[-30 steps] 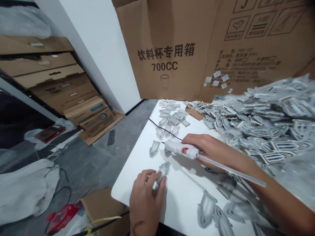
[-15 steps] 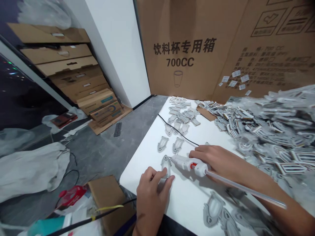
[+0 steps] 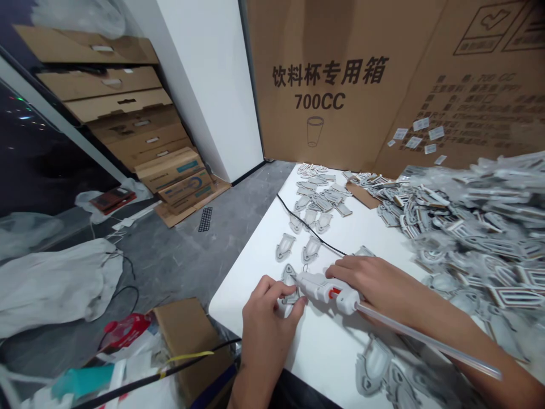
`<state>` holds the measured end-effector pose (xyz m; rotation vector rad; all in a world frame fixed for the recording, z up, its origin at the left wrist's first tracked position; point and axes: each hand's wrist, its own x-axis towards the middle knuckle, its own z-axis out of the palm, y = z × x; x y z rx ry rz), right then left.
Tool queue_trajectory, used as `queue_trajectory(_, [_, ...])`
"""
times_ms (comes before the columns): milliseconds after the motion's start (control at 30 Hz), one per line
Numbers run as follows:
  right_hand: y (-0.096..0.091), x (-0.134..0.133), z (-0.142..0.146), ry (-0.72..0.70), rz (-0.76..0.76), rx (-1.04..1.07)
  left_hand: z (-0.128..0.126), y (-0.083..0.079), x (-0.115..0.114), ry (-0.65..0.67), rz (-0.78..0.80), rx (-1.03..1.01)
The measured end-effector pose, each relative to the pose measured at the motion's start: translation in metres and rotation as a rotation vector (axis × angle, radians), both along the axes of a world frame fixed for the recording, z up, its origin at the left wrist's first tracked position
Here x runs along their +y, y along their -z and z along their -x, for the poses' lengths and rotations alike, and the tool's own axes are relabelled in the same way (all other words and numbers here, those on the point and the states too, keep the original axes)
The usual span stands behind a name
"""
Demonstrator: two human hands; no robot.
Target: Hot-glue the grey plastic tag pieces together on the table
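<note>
My right hand (image 3: 370, 278) is closed around a white hot glue gun (image 3: 317, 286), with a long clear glue stick (image 3: 430, 339) poking out of its back. The gun's nozzle meets the upper right part of a small grey, rocket-like flat piece (image 3: 288, 274) on the white table (image 3: 244, 272). Thumb and fingertips of my left hand (image 3: 266, 324) grip the lower end of this piece, partly covering it. Two similar grey pieces (image 3: 285, 247) lie just beyond. More pieces (image 3: 374, 363) lie near the table's front, below my right forearm.
A large heap of bagged grey pieces (image 3: 477, 227) fills the table's right side. Smaller piles (image 3: 323, 196) lie at the back, crossed by a black cable (image 3: 309, 227). A large cardboard box (image 3: 340, 136) stands behind. An open carton (image 3: 187, 335) is at lower left.
My left fingers have shifted from lying on the piece to gripping its lower end. The glue gun's nozzle has come onto the piece. The camera view has shifted slightly.
</note>
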<state>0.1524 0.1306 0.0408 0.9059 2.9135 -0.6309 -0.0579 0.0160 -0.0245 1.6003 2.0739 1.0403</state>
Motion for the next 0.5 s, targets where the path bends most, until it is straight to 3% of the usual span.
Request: queue_trajectory(500, [0.0032, -0.0051, 0.0064, 0.019, -0.118, -0.148, 0.0048, 0.0002, 0.0024, 0.077, 0.033, -0.06])
